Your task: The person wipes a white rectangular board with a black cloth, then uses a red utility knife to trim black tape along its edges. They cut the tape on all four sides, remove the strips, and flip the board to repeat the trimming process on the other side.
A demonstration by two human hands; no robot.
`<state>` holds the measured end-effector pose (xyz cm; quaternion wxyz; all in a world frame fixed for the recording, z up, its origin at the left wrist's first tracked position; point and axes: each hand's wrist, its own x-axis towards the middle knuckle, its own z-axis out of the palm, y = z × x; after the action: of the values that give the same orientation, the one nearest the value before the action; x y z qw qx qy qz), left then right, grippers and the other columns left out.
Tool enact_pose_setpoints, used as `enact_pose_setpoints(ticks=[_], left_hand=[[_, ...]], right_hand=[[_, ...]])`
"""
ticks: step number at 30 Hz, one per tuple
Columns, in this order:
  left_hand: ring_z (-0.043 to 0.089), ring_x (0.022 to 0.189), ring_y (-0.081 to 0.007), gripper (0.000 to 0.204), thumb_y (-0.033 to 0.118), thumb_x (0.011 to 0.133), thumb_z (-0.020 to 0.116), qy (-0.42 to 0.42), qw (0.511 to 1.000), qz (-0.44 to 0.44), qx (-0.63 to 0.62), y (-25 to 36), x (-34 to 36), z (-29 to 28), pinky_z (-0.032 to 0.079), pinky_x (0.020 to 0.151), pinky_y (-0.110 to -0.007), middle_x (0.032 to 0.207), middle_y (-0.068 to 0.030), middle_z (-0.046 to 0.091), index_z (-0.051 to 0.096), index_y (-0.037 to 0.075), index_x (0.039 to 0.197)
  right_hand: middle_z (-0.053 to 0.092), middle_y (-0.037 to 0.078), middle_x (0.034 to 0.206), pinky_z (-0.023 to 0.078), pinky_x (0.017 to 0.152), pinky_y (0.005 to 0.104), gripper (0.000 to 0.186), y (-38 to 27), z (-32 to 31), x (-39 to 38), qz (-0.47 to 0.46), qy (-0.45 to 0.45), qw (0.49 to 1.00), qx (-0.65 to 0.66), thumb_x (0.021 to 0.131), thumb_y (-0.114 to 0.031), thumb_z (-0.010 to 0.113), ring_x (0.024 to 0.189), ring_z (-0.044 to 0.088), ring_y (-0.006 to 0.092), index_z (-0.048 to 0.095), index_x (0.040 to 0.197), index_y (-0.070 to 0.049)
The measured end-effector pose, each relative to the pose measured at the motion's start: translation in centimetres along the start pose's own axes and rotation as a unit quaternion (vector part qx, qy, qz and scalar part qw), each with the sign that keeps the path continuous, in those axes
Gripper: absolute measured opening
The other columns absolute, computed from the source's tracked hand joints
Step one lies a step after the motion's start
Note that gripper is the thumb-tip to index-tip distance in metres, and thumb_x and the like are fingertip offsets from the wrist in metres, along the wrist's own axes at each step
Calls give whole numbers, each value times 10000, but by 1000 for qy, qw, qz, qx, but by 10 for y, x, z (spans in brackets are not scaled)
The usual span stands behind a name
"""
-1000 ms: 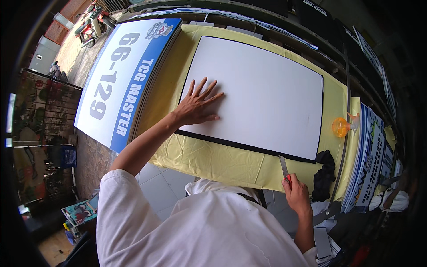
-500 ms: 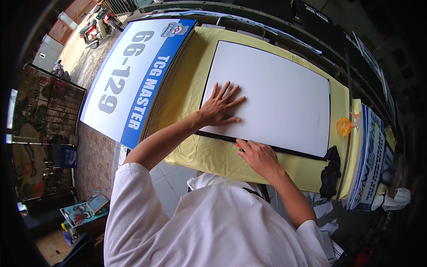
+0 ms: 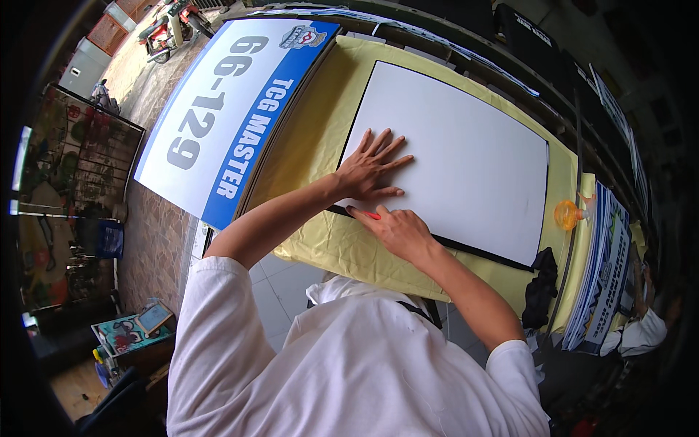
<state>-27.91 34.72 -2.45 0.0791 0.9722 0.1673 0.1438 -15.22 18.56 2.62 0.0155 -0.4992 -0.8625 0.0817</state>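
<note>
A large white sheet (image 3: 466, 160) with a thin black margin (image 3: 477, 253) lies flat on a yellow-covered table (image 3: 320, 240). My left hand (image 3: 370, 169) is pressed flat on the sheet's left part, fingers spread. Just below it, my right hand (image 3: 400, 231) is closed around a small red tool (image 3: 372, 215) at the sheet's near-left corner, along the black margin. Most of the tool is hidden by the fingers, and its tip cannot be made out.
A stack of blue-and-white printed boards (image 3: 240, 109) stands left of the sheet. To the right are an orange spray bottle (image 3: 568, 215), a crumpled black cloth (image 3: 540, 288) and a pile of printed sheets (image 3: 601, 269). A motorcycle (image 3: 171, 29) is parked outside at the far left.
My right hand has slid left along the sheet's near edge with the red tool, up to the near-left corner. My left hand stays flat in place on the sheet.
</note>
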Motion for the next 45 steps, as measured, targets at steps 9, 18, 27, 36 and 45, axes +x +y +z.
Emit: enact_pose_setpoints(ticks=[9, 18, 27, 36, 45], left_hand=[[169, 1536, -467, 839, 756, 943, 415, 8, 1000, 5, -8, -2, 0, 1, 96, 1211, -677, 1681, -185, 218, 368, 232, 1596], [159, 1541, -460, 838, 757, 942, 410, -6, 1000, -5, -10, 1, 0, -1, 81, 1218, -669, 1687, -177, 206, 358, 242, 1601], [133, 1556, -432, 812, 749, 946, 420, -21, 1000, -12, -13, 1, 1, 1, 57, 1233, -651, 1698, -136, 193, 340, 282, 1606], [109, 1563, -419, 824, 749, 936, 460, -33, 999, -12, 0, -2, 0, -2, 51, 1238, -644, 1706, -115, 174, 315, 303, 1613], [79, 1568, -411, 820, 767, 940, 431, -57, 998, -24, -6, 2, 4, -6, 39, 1242, -638, 1713, -95, 149, 313, 312, 1612]], right_hand=[[589, 139, 885, 597, 602, 422, 645, 1, 8, 6, -1, 4, 1000, 0, 916, -79, 526, 636, 683, 275, 475, 1524, -290], [606, 154, 884, 595, 610, 418, 632, -3, 2, 8, 4, 10, 1000, 8, 918, -68, 520, 656, 695, 283, 488, 1518, -264], [629, 158, 907, 599, 614, 396, 646, 0, 7, 8, -16, 4, 1000, -12, 903, -74, 554, 666, 701, 279, 477, 1531, -205], [642, 157, 925, 598, 595, 384, 638, 8, 6, 4, -30, 6, 1000, 0, 912, -97, 557, 660, 709, 257, 473, 1534, -207], [641, 157, 905, 602, 599, 387, 684, 21, -3, -15, -20, -31, 999, 12, 893, -61, 569, 662, 712, 265, 451, 1550, -213]])
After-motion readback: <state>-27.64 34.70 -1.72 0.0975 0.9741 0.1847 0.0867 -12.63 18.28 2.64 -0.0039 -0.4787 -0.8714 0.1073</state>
